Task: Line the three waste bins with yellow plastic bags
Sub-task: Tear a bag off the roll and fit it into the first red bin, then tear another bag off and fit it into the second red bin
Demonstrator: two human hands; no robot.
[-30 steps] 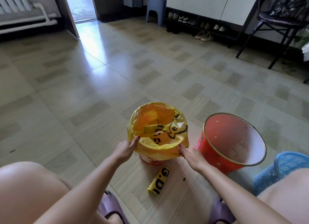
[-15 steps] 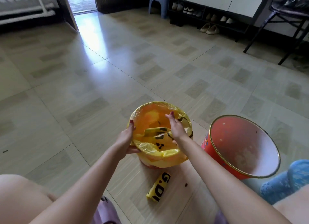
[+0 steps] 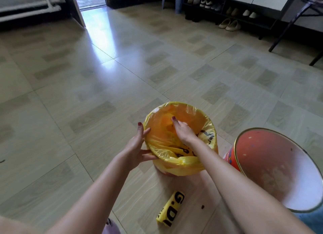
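Our right hand [image 3: 182, 130] has gone from the rim down into the bag [image 3: 181, 161], fingers loosely spread pushing it into the first bin [image 3: 166, 172] on the floor, while our open left hand [image 3: 138, 146] steadies the rim, so one's nearly done and the red bin [image 3: 272, 164] beside it is next.

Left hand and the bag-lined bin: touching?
Touching. The head view shows the left hand against the side of the bin, its fingers laid on the yellow bag folded over the rim.

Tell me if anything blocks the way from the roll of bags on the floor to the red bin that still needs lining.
Nothing visible does. The roll of bags lies on bare floor just left of the unlined red bin; only the right forearm crosses above that gap, with the right hand inside the lined bin.
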